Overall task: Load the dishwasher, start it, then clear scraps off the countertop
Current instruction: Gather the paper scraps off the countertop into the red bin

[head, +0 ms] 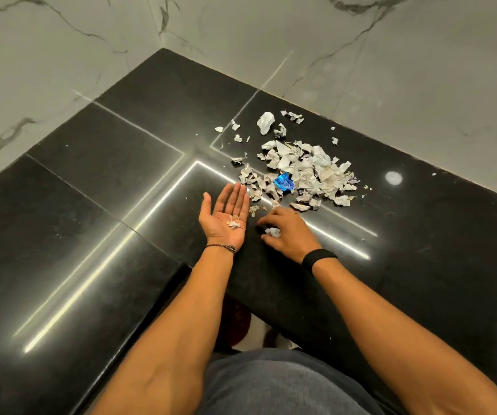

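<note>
**Scraps gathered by hand on the black worktop**

The left hand [226, 211] lies palm up with straight fingers, flat on the worktop [106, 175], and a few small bits [234, 224] rest in its palm. Just beside it, the right hand [289, 232] is palm down, its fingers curled round a crumpled scrap [272, 232]. The main heap of paper scraps [304, 172] spreads just beyond both hands' fingertips, with a blue wrapper [283, 181] at its near edge. Loose pieces are scattered farther out, towards the marble wall [390, 70].
</note>
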A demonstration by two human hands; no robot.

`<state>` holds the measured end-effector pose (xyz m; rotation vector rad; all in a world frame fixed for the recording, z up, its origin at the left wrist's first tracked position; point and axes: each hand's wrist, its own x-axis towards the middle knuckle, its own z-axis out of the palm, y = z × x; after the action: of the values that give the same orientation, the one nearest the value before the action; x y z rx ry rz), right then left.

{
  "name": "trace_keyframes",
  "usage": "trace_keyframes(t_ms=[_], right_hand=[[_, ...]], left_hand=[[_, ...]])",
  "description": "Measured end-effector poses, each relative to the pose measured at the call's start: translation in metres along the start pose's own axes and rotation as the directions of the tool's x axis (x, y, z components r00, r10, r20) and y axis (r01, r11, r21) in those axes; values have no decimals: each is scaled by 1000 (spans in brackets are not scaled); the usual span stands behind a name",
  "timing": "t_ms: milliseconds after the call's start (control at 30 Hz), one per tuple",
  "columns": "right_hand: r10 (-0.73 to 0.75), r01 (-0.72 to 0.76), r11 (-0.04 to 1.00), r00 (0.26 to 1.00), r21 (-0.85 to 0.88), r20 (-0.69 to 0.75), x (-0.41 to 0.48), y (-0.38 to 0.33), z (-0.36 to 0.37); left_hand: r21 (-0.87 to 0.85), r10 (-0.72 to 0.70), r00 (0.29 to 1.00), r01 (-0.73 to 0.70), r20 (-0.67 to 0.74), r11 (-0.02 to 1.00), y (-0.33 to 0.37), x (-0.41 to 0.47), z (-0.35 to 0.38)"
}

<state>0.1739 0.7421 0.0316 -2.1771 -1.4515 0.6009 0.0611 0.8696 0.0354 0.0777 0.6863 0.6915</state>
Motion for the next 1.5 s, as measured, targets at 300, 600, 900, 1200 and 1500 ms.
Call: trace_keyframes(t_ms=[300,600,900,1200,1500], right_hand=[[254,-87,922,873,378,-417,37,-72,-4],[383,-174,892,778,416,-497,54,-74,-5],[209,-217,975,969,-45,-133,48,-49,6],[51,-56,998,988,-33,-148,43,-43,12],[257,-71,874,907,480,-334,47,-55,-16]], left_hand=[[188,-218,973,202,69,961,20,22,9],[166,-334,936,313,113,935,50,32,-3],[165,-254,964,239,75,957,61,41,2],[174,-214,975,201,59,964,43,41,8],[232,-224,972,201,76,952,19,37,19]])
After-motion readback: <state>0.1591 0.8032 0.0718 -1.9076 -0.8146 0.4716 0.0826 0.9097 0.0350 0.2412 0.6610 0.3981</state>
